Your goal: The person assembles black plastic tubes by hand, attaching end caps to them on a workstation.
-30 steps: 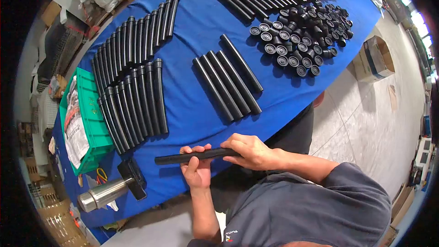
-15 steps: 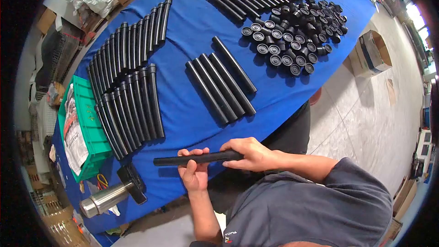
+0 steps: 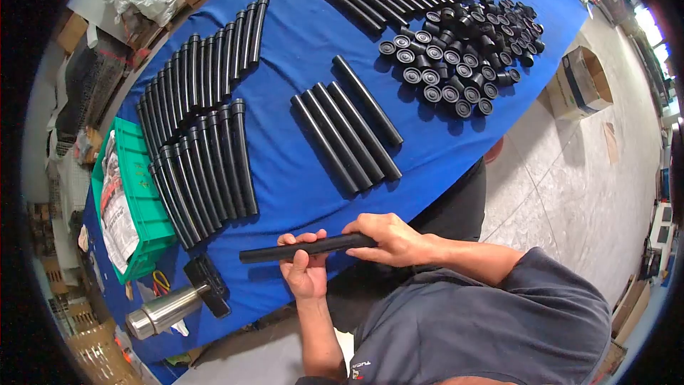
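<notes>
A black plastic tube (image 3: 267,254) lies almost level across both hands, over the table's near edge. My left hand (image 3: 305,271) supports it near the middle, palm up, with the thumb in front and the fingers curled behind. Around its right end my right hand (image 3: 388,239) is closed, so that end is hidden. Straight ahead, several loose black tubes (image 3: 340,144) lie side by side, one set a little apart. Beyond them is a heap of round black end caps (image 3: 432,93).
Two rows of capped tubes (image 3: 206,171) lie on the left of the blue cloth (image 3: 285,50). A green crate (image 3: 146,192), a steel flask (image 3: 164,311) and a black mallet-like block (image 3: 206,285) are nearer. More tubes (image 3: 356,7) fill the far end; a cardboard box (image 3: 581,85) stands right.
The tube's left end has dipped slightly. Both hands keep their hold in nearly the same place, and the view has shifted very little.
</notes>
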A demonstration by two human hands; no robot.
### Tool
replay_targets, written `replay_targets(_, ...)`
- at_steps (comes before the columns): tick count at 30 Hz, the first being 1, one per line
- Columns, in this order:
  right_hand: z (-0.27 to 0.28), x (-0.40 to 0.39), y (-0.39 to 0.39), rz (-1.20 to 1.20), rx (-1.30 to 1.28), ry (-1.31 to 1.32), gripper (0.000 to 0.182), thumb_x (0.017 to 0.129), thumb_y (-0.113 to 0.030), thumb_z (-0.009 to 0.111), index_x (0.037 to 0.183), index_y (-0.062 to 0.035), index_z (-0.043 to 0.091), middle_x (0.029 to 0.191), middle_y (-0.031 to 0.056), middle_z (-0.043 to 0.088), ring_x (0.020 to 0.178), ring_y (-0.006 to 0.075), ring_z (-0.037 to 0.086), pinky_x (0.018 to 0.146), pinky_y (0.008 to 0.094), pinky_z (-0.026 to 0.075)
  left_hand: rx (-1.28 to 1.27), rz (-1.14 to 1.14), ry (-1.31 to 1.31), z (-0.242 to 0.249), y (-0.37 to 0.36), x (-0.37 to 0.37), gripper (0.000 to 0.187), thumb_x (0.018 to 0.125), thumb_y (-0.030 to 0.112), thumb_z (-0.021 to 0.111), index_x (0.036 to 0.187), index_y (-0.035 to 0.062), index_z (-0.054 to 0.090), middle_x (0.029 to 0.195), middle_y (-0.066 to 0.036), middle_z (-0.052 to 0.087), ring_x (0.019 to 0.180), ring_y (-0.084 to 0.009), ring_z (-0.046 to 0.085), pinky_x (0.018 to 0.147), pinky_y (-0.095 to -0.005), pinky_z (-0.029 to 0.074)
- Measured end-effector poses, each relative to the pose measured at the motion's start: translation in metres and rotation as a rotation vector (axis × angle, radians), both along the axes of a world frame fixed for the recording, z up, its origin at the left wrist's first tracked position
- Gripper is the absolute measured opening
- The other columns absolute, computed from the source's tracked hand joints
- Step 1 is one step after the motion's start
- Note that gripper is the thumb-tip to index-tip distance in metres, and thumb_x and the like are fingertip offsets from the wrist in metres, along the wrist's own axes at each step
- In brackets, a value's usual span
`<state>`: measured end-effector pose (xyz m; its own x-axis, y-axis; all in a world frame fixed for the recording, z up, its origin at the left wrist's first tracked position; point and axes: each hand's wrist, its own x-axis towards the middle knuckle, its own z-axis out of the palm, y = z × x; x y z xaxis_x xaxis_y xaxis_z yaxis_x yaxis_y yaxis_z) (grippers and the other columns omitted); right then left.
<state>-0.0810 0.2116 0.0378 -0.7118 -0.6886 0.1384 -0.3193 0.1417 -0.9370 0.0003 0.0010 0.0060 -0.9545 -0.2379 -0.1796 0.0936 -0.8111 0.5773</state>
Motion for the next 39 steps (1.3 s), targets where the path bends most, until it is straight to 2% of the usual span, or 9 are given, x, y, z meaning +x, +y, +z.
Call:
replay_targets(4,-0.008,0.002,-0.005,-0.057,0.004,0.274,0.037,0.086,-0.016,0.076,0.116,-0.0009,0.060,0.094,0.0188,0.061,0.087,0.0381,0.066,0.069,0.0477,0.053,0.021,-0.006,-0.007,0.002,0.001,-0.004,0.039,0.091,0.007,0.074,0.122,0.0089,0.050,0.117,-0.023,0.067,0.115,-0.0396,0.066,0.097,-0.0532,0.059)
replay_targets(7,0.000,0.000,-0.001,-0.022,-0.043,0.097,0.038,0.085,-0.014,0.076,0.117,-0.0015,0.060,0.094,0.0179,0.062,0.085,0.0375,0.066,0.069,0.0474,0.054,0.013,-0.032,0.028,-0.007,-0.005,0.002,0.040,0.091,0.008,0.074,0.124,0.0089,0.051,0.118,-0.023,0.067,0.117,-0.0396,0.065,0.097,-0.0535,0.058)
replay_targets(10,0.015,-0.006,0.003,0.049,0.072,-0.340,0.041,0.084,-0.011,0.077,0.119,-0.0020,0.059,0.095,0.0163,0.062,0.082,0.0376,0.066,0.068,0.0475,0.054,-0.008,-0.034,0.014,-0.004,-0.003,0.001,0.040,0.091,0.008,0.075,0.123,0.0089,0.051,0.118,-0.023,0.067,0.118,-0.0396,0.065,0.097,-0.0537,0.058)
replay_targets(14,-0.002,0.001,-0.002,-0.051,0.002,0.202,0.036,0.087,-0.019,0.077,0.113,0.0011,0.064,0.092,0.0199,0.068,0.087,0.0368,0.068,0.071,0.0432,0.055,0.027,-0.031,-0.011,0.004,0.000,-0.004,0.038,0.091,0.007,0.074,0.121,0.0086,0.051,0.118,-0.023,0.067,0.118,-0.0400,0.064,0.097,-0.0544,0.058)
replay_targets(18,0.003,-0.003,0.003,-0.006,-0.051,-0.125,0.036,0.087,-0.013,0.076,0.117,0.0005,0.061,0.094,0.0171,0.063,0.083,0.0374,0.066,0.069,0.0438,0.055,0.007,-0.053,0.053,-0.007,-0.004,0.000,0.038,0.091,0.005,0.073,0.122,0.0082,0.050,0.120,-0.024,0.066,0.118,-0.0408,0.064,0.097,-0.0547,0.058)
replay_targets(24,-0.006,0.003,-0.001,-0.069,-0.030,0.181,0.037,0.089,-0.018,0.077,0.118,0.0008,0.062,0.099,0.0158,0.065,0.080,0.0342,0.066,0.070,0.0422,0.054,0.012,-0.049,0.025,-0.001,-0.001,-0.002,0.039,0.091,0.002,0.071,0.123,0.0078,0.050,0.120,-0.023,0.066,0.119,-0.0405,0.064,0.098,-0.0545,0.058)
replay_targets(28,-0.002,0.002,0.000,-0.026,-0.049,0.011,0.035,0.092,-0.021,0.072,0.116,0.0015,0.059,0.097,0.0193,0.061,0.089,0.0403,0.063,0.075,0.0465,0.052,0.022,-0.084,0.085,-0.008,-0.006,0.001,0.039,0.093,0.000,0.068,0.126,0.0083,0.049,0.123,-0.021,0.066,0.121,-0.0392,0.062,0.103,-0.0541,0.055)
replay_targets(31,-0.002,0.002,-0.002,-0.032,-0.088,-0.036,0.035,0.091,-0.020,0.073,0.116,0.0014,0.059,0.098,0.0192,0.061,0.091,0.0399,0.063,0.077,0.0464,0.051,0.008,-0.051,0.053,-0.006,-0.005,0.001,0.039,0.092,0.001,0.070,0.123,0.0077,0.050,0.121,-0.022,0.066,0.119,-0.0399,0.064,0.099,-0.0547,0.057)
replay_targets(39,-0.005,0.002,-0.003,-0.090,-0.046,0.274,0.036,0.090,-0.017,0.076,0.118,-0.0001,0.061,0.100,0.0176,0.063,0.090,0.0327,0.066,0.071,0.0388,0.055,0.062,-0.043,0.032,0.002,0.000,-0.004,0.039,0.091,0.003,0.072,0.122,0.0072,0.050,0.123,-0.024,0.065,0.120,-0.0414,0.063,0.098,-0.0567,0.058)
